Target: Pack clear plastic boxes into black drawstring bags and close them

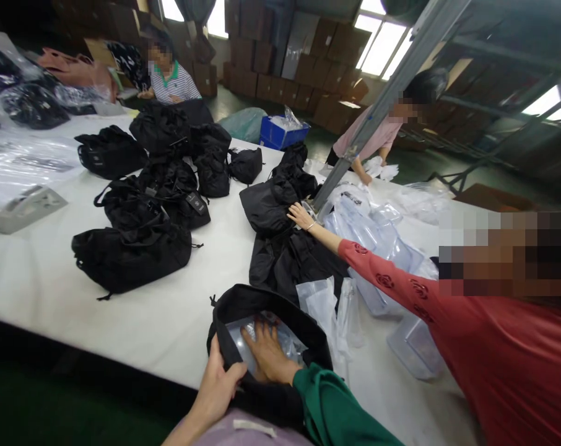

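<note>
An open black bag (280, 306) lies at the near edge of the white table (39, 279), with clear plastic stuffing (287, 339) inside it. My left hand (219, 384) grips the bag's near rim, fingers curled over the fabric. My right hand (267, 354), in a green sleeve, is inside the bag's mouth, its fingers spread flat and pressing on the plastic.
A person in a red sleeve (401, 285) on my right reaches a hand (300, 215) onto a pile of black bags (280, 204). More black bags (136, 248) lie across the table, beside clear plastic pouches (378, 241). Two other people (171, 77) work at the far side.
</note>
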A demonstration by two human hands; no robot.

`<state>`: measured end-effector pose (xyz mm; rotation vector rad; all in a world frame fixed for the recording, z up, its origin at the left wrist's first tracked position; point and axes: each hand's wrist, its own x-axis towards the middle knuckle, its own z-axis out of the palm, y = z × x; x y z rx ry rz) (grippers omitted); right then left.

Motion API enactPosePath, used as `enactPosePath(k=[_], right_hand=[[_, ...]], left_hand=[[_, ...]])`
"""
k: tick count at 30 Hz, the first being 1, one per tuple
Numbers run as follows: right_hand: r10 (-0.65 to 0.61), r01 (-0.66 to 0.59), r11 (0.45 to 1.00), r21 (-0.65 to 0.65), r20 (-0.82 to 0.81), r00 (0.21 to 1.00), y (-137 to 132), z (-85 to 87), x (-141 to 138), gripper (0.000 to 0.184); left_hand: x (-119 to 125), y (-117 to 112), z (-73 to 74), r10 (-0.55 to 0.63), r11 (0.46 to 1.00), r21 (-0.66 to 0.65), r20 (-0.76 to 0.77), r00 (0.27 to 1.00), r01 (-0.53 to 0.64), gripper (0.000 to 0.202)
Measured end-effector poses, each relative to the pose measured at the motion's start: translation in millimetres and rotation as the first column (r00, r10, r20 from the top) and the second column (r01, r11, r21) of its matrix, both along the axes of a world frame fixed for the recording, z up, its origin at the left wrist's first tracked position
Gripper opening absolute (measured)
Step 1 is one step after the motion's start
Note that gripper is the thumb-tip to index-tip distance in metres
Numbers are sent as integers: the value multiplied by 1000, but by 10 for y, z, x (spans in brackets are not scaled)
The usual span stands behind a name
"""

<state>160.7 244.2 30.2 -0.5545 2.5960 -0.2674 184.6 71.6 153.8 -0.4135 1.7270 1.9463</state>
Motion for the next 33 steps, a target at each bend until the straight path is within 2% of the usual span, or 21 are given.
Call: enactPosePath(k=[2,5,8,10,12,14,16,17,18,19,20,21,22,23,24,25,26,28,30,33], right_hand=[[-26,25,1000,-15,-4,1000,-29,26,-77,124],[-73,73,997,-15,-8,997,-105,11,-234,128],[-90,90,996,-14,12,996,-192,-8,-345,118],[-101,102,994,-31,37,994,-226,64,-356,120],[-128,136,986,-99,79,989,-215,255,-320,113],[-155,172,952,-254,85,984,-139,562,-267,77],[-233,190,877,-441,-44,972,14,928,-244,38],[-317,202,843,-499,-156,936,115,1101,-256,32],[-419,233,821,-522,-272,866,225,1248,-283,32],[-513,283,806,-520,-375,772,332,1359,-323,35],[-579,343,790,-508,-435,689,428,1426,-368,40],[-614,394,776,-492,-445,652,499,1447,-411,42],[-621,424,771,-475,-417,664,541,1427,-442,39],[-604,426,779,-460,-371,705,548,1376,-456,37],[-570,406,796,-450,-328,754,524,1305,-449,38],[-524,372,817,-440,-302,796,475,1225,-423,41],[-485,339,838,-427,-298,822,412,1150,-379,42],[-431,298,873,-386,-325,842,284,1037,-269,38],[-393,289,904,-314,-351,850,199,993,-172,38],[-347,297,937,-182,-395,851,169,1016,-119,33]], left_hand=[[-11,-166,113,-18,1000,2,-35,999,18,89],[-119,-333,207,-2,996,-84,-57,998,-3,88],[-244,-339,178,85,984,-153,-56,995,-92,86],[-277,-286,130,114,982,-142,-73,991,-124,86],[-264,-250,92,108,986,-121,-67,992,-115,85],[-224,-276,85,85,984,-150,-78,993,-96,85],[-181,-368,127,92,947,-285,-194,977,-146,84],[-163,-425,168,106,902,-377,-284,953,-212,82],[-145,-477,221,111,849,-450,-360,926,-277,74],[-129,-515,280,99,819,-489,-392,915,-299,63],[-112,-530,336,68,835,-491,-356,932,-248,51],[-94,-519,382,17,890,-438,-252,968,-129,45],[-75,-482,409,-57,947,-321,-99,993,22,48],[-56,-424,415,-147,974,-163,68,987,156,52],[-41,-352,398,-227,972,-7,217,950,234,57],[-31,-276,363,-268,963,104,337,903,247,62],[-28,-203,316,-270,962,163,430,862,220,66],[-48,-89,223,-229,971,182,549,804,153,69],[-91,-21,173,-203,977,182,603,772,114,70],[-171,38,191,-194,978,177,615,764,107,67]])
